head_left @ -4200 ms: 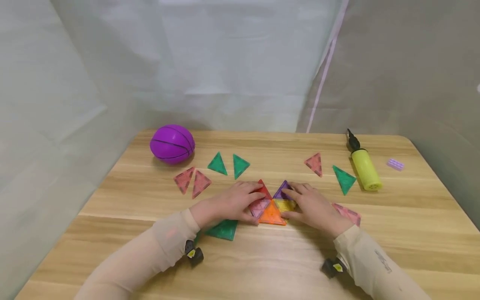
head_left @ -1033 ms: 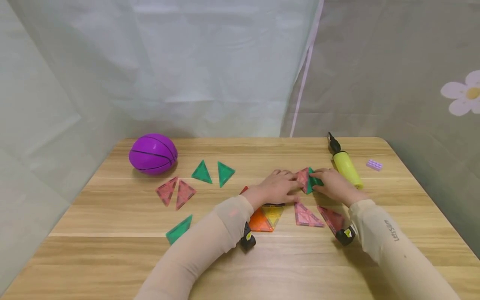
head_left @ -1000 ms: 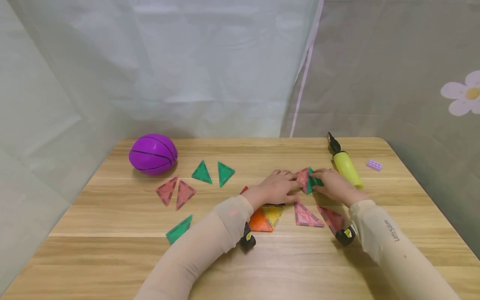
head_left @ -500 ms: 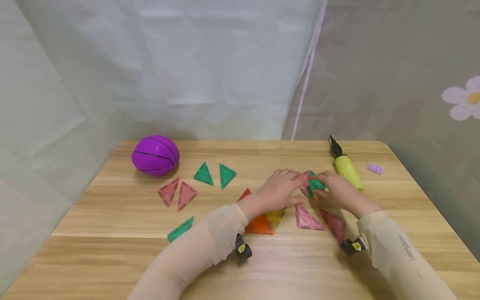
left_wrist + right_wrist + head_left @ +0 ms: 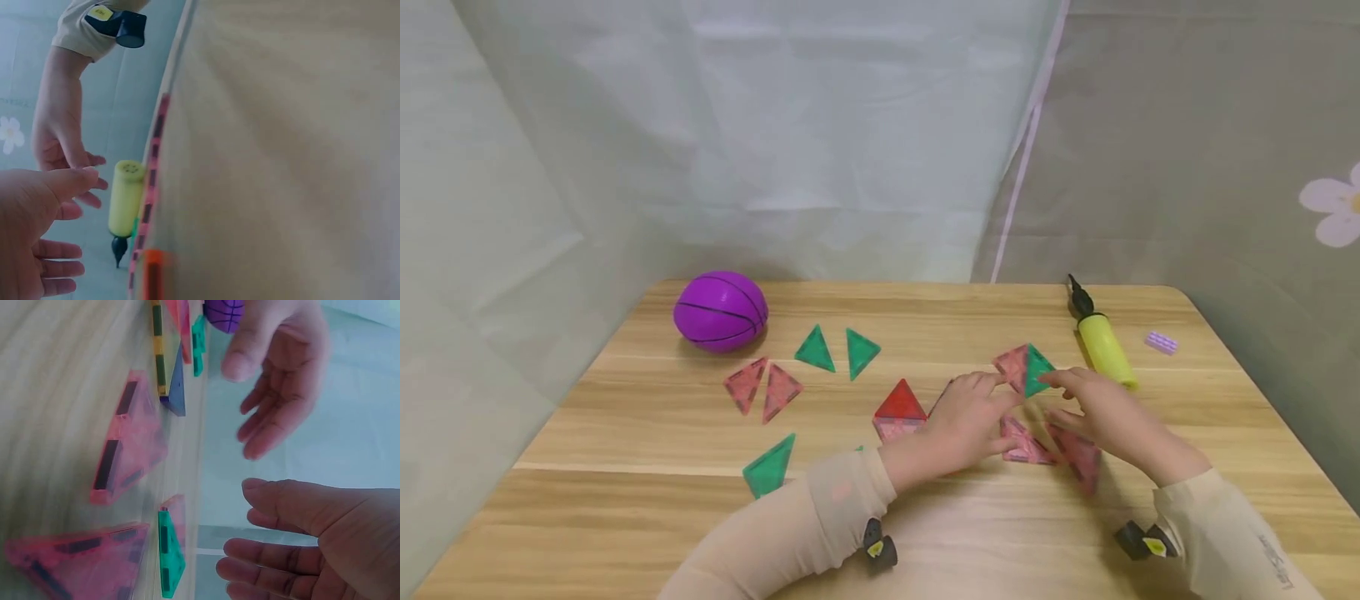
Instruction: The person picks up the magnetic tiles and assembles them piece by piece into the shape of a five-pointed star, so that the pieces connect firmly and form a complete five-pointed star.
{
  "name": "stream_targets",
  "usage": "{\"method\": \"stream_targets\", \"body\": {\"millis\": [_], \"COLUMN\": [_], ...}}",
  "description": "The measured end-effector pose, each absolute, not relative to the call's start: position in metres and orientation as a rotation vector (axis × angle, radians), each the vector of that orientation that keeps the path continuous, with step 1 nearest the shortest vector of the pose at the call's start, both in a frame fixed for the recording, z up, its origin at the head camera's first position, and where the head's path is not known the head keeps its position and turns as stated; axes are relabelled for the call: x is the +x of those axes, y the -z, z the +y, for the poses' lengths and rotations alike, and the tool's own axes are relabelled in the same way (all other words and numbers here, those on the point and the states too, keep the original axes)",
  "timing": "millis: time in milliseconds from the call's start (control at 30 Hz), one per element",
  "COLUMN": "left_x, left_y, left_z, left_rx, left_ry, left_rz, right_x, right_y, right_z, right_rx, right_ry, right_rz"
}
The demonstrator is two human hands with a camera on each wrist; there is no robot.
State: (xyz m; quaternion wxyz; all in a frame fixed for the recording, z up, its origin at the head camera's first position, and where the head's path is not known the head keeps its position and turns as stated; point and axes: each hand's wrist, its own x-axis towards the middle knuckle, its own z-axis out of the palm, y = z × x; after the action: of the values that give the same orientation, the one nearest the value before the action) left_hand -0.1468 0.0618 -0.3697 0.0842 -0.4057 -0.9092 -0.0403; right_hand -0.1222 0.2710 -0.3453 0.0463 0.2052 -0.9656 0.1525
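A pink triangular magnetic tile [image 5: 1012,367] and a green triangular magnetic tile [image 5: 1036,372] lie edge to edge at centre right in the head view. My left hand [image 5: 966,421] hovers just left of them, fingers loosely bent and holding nothing. It hides most of a joined group with a red tile [image 5: 902,400], a pink tile [image 5: 897,428] and a purple tile, whose edge [image 5: 177,390] shows in the right wrist view. Fingers relaxed, my right hand [image 5: 1112,421] is raised near the green tile, above two more pink tiles [image 5: 1026,443] [image 5: 1084,462], and grips nothing.
Two green tiles [image 5: 815,350] [image 5: 862,352] and two pink tiles [image 5: 746,384] [image 5: 781,392] lie left of centre. Another green tile [image 5: 770,468] is nearer. Behind stand a purple ball [image 5: 721,312], a yellow hand pump [image 5: 1107,350] and a lilac toy brick [image 5: 1162,342].
The far right pink and green tiles, apart at first, now lie joined. Both hands worked at them a second ago; since then they have let go and drawn back toward me.
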Motion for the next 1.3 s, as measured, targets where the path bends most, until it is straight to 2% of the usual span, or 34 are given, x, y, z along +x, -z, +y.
{"method": "stream_targets", "body": {"millis": [233, 533, 900, 1300], "left_x": [-0.136, -0.135, -0.142, -0.154], "left_y": [0.383, 0.397, 0.406, 0.399], "left_z": [0.069, 0.072, 0.069, 0.058], "left_rx": [-1.221, -1.283, -1.321, -1.511], "left_ry": [0.171, 0.181, 0.157, 0.038], "left_rz": [-2.769, -2.728, -2.688, -2.64], "right_x": [-0.099, -0.084, -0.078, -0.087], "right_y": [0.353, 0.368, 0.381, 0.383], "right_z": [0.284, 0.295, 0.295, 0.285], "right_rx": [0.579, 0.694, 0.676, 0.595], "right_ry": [-0.423, -0.333, -0.224, -0.243], "right_rz": [-3.012, -3.015, -2.992, -2.966]}}
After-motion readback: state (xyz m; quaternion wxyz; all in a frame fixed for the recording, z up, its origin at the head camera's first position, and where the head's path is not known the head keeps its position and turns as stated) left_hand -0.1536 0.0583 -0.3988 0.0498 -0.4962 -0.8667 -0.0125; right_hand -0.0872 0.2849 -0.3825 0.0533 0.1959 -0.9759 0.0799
